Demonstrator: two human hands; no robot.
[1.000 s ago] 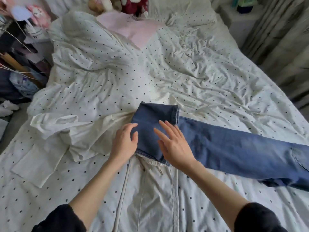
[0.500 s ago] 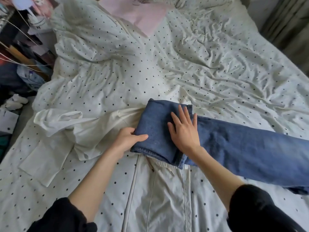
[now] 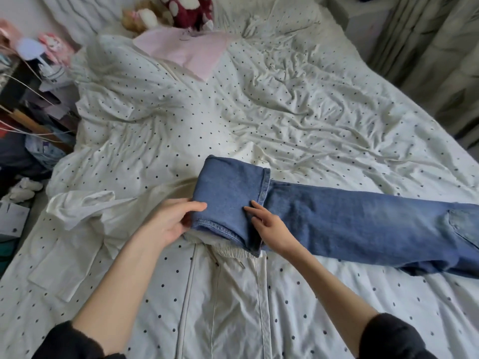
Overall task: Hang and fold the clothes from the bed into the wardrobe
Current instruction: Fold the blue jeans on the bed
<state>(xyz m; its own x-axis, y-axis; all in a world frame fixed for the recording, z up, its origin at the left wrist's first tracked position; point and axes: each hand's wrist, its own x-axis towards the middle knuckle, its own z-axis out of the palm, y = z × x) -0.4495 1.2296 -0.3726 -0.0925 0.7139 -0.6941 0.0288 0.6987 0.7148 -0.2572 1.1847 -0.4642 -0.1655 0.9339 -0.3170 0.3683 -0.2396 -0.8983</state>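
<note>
Blue jeans [image 3: 350,218] lie across the bed, legs running left from the right edge, with the leg end folded back over itself into a flap [image 3: 228,190]. My left hand [image 3: 171,221] grips the folded left edge, thumb on top and fingers underneath. My right hand [image 3: 267,224] rests on the denim at the flap's near right corner, fingers tucked at the hem. Under the jeans lie white drawstring trousers [image 3: 228,301], and a white shirt [image 3: 85,213] is spread to the left.
A pink garment [image 3: 186,50] lies near the pillows, with soft toys [image 3: 168,14] behind it. Cluttered shelves and bags [image 3: 28,112] stand along the bed's left side. Curtains [image 3: 440,55] hang at the right. The spotted duvet [image 3: 298,120] is rumpled.
My left hand has closed round the fold's left edge. My right hand slid from flat on top of the fold back to its near right corner. The view tilted up.
</note>
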